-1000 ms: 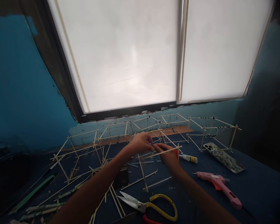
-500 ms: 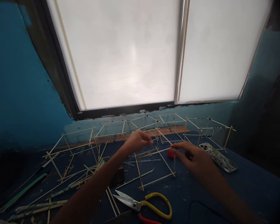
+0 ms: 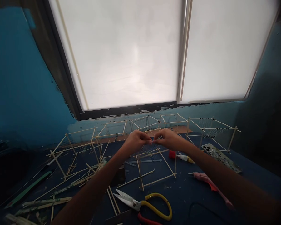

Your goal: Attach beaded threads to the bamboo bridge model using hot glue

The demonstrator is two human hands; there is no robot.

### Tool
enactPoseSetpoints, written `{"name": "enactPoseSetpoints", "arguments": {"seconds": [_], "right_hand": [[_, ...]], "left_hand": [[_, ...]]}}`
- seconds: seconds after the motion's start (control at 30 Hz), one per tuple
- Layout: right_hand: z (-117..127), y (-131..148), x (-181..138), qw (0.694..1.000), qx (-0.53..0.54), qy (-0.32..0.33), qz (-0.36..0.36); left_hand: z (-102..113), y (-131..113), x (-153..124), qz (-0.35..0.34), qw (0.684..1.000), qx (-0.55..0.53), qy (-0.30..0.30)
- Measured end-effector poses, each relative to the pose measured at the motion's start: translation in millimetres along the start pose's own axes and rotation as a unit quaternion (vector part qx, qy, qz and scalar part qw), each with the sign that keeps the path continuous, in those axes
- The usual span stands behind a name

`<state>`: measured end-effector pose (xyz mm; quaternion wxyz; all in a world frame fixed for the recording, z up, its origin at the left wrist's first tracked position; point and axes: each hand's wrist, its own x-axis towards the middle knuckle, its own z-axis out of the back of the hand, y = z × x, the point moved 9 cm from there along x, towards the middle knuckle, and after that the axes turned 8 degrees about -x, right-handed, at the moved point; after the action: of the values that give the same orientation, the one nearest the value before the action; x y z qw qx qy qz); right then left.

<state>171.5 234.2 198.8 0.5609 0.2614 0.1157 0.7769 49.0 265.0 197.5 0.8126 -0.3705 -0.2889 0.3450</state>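
Observation:
My left hand (image 3: 136, 142) and my right hand (image 3: 170, 139) meet above a small open box frame of thin wooden sticks (image 3: 158, 181). Thumb and fingers are pinched on both, the fingertips almost touching over the frame's far upper edge. Whatever lies between the fingertips is too small to make out. Fine threads show faintly below the hands. The frame stands on the dark blue table, its back partly hidden by my hands.
Other stick frames (image 3: 71, 144) line the wall. Scissors (image 3: 136, 204) lie in front; a glue bottle (image 3: 186, 158), a pink tool with a metal tip (image 3: 204, 178) and a phone (image 3: 221, 157) are to the right. Loose sticks and a green-handled tool (image 3: 29, 189) are left.
My right hand has moved left and away from the frame's right corner to meet my left hand. The glue bottle and pink tool have come into sight.

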Motion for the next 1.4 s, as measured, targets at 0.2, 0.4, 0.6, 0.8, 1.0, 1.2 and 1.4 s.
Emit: {"name": "enactPoseSetpoints", "arguments": {"seconds": [0.2, 0.4, 0.6, 0.8, 1.0, 1.2, 1.4], "right_hand": [[20.6, -8.1, -7.7, 0.997, 0.049, 0.037, 0.041], [26.5, -5.8, -13.4, 0.988, 0.107, 0.082, 0.079], [33.0, -9.1, -12.5, 0.992, 0.092, 0.058, 0.071], [41.0, 1.4, -8.3, 0.991, 0.078, 0.062, 0.084], [40.0, 3.0, -8.0, 0.992, 0.030, 0.066, 0.099], [35.4, -8.8, -11.4, 0.993, 0.022, 0.072, 0.089], [27.6, -15.2, -9.5, 0.994, 0.014, 0.080, 0.066]], "left_hand": [[-9.9, 3.0, 0.5, 0.021, 0.999, 0.016, 0.036], [-17.4, -1.0, 1.8, 0.031, 0.998, 0.014, 0.050], [-24.1, -1.2, 0.9, 0.028, 0.995, 0.044, 0.082], [-28.4, -14.3, 3.1, 0.018, 0.986, 0.114, 0.123], [-30.2, -23.9, 4.7, 0.020, 0.978, 0.130, 0.160], [-19.6, -21.5, -1.1, 0.016, 0.981, 0.154, 0.116], [-16.2, -25.5, 0.6, 0.000, 0.976, 0.199, 0.084]]}}
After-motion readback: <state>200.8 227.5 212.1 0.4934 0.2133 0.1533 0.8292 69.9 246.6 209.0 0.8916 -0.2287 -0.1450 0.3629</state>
